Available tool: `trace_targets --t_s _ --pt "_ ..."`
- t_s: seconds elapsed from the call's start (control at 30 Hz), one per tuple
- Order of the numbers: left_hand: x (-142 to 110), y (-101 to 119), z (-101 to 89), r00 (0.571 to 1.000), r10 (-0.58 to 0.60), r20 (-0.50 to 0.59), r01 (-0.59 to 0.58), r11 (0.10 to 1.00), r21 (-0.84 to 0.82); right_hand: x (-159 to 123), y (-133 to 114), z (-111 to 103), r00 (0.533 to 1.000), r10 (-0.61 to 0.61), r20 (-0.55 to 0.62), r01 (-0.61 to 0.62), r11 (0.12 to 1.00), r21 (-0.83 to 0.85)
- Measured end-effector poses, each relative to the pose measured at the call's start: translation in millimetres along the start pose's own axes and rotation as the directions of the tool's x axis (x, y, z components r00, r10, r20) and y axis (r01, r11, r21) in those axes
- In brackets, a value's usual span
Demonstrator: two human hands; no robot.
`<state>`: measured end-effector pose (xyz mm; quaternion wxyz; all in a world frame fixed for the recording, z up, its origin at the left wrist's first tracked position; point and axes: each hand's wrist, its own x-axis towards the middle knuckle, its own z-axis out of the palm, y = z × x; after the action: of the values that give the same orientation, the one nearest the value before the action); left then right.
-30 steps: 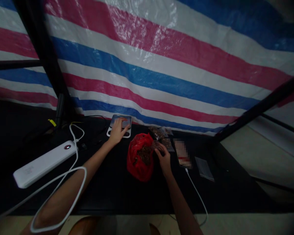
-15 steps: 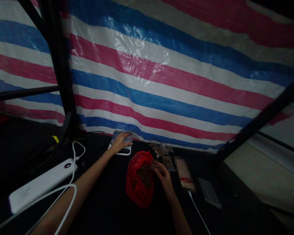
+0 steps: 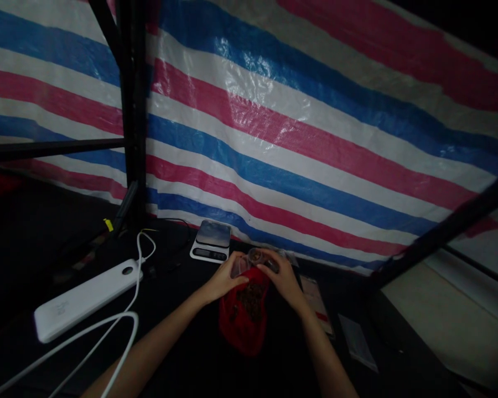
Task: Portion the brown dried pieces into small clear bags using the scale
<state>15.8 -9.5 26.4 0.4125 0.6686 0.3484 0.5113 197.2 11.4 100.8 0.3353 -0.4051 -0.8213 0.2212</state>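
Left hand [image 3: 226, 280] and right hand [image 3: 284, 280] close together, fingers pinching opposite sides of a small clear plastic bag [image 3: 249, 262], this bag just above a red plastic bag [image 3: 244, 326] with dark dried pieces [image 3: 249, 301] inside. Just beyond the left hand, a white digital kitchen scale [image 3: 211, 242]; farther left, a white power bank [image 3: 85, 299].

Glossy thin red plastic bag [image 3: 241, 331]
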Motion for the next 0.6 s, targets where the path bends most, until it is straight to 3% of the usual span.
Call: trace_targets --t_s 0.13,0.3,0.47,0.6 --pt "-6 0 -3.0 0.999 -0.031 0.007 0.031 0.999 0.019 6 -13 -5 0.988 -0.07 0.136 0.105 0.959 -0.264" --pt "-7 -5 -7.3 0.999 -0.042 0.021 0.042 0.999 0.024 13 -42 -12 0.935 -0.152 0.32 0.318 0.759 -0.568" --pt "-5 -8 -6.7 0.999 -0.039 0.023 0.04 0.998 -0.041 26 -72 -3 0.869 -0.227 0.44 0.49 0.524 -0.697" --pt "-7 -11 -5.3 0.999 -0.045 -0.007 0.045 0.999 0.007 27 -83 3 0.874 -0.215 0.437 0.486 0.422 -0.765"
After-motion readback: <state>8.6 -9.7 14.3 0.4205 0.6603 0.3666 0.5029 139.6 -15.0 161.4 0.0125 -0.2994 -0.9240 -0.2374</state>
